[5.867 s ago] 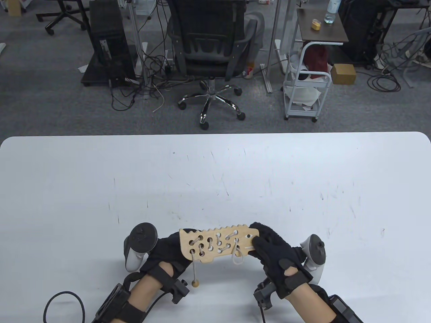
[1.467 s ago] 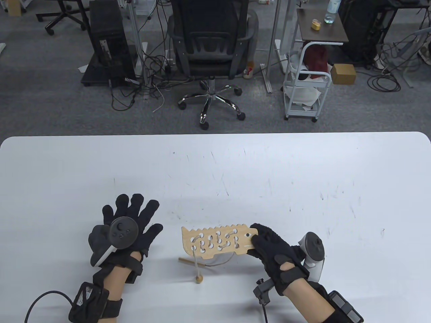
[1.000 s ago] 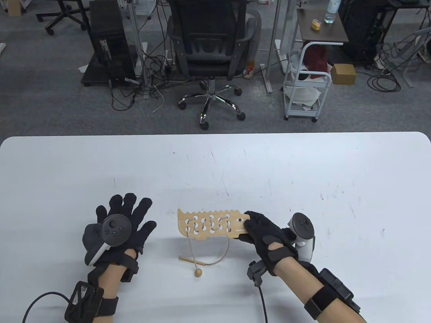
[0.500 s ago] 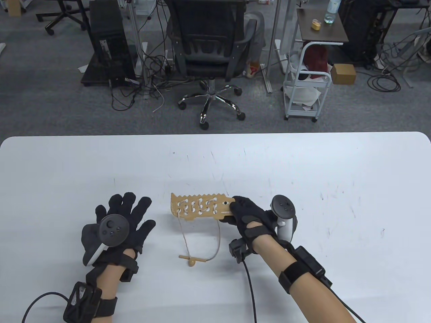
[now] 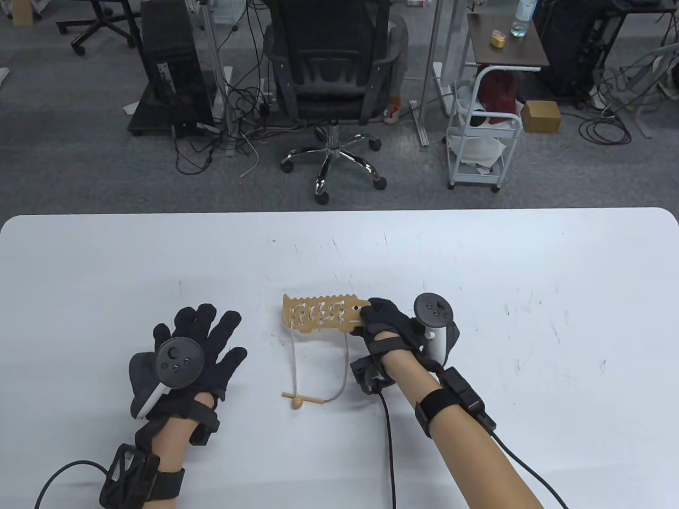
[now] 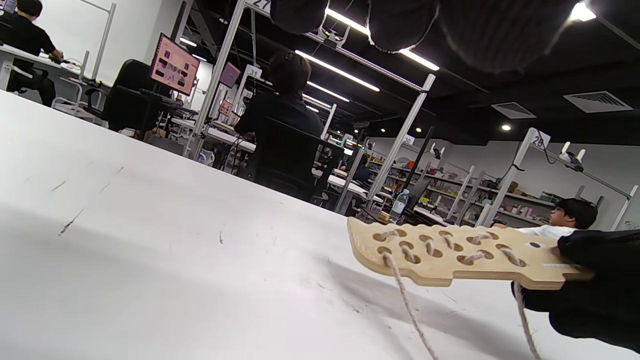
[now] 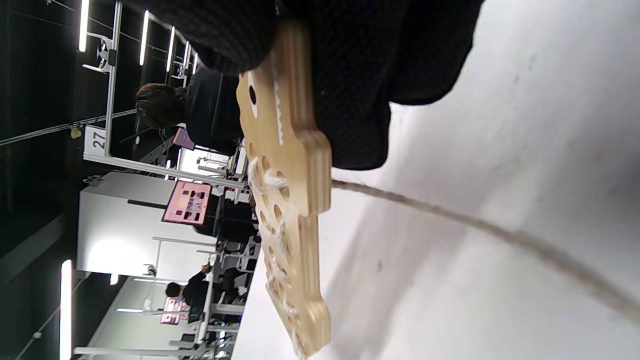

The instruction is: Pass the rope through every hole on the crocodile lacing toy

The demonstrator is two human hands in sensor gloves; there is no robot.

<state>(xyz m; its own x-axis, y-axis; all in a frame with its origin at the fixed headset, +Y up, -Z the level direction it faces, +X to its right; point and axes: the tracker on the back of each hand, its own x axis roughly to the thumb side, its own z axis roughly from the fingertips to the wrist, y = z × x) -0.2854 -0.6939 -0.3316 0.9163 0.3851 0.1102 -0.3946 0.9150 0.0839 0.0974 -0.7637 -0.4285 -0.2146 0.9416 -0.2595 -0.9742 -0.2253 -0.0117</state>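
The wooden crocodile lacing board (image 5: 321,314) hangs above the white table (image 5: 477,265), laced with beige rope through several holes. My right hand (image 5: 383,323) grips its right end, the end with the eye. Two rope (image 5: 295,366) strands hang from the board down to the table. There the wooden needle (image 5: 308,397) and the round bead (image 5: 296,404) lie together. My left hand (image 5: 204,350) rests flat on the table with fingers spread, left of the board and apart from it. The board shows in the left wrist view (image 6: 450,257) and edge-on in the right wrist view (image 7: 287,190).
The table's far edge lies beyond the board. Past it stand an office chair (image 5: 331,74), a white cart (image 5: 480,138) and a small side table (image 5: 504,42). A cable (image 5: 390,450) runs from my right wrist towards the near edge.
My left hand let go of the board and now lies flat on the table. My right hand lifted the board and carried it away from me, so the rope strands pulled straight and the bead and needle slid together.
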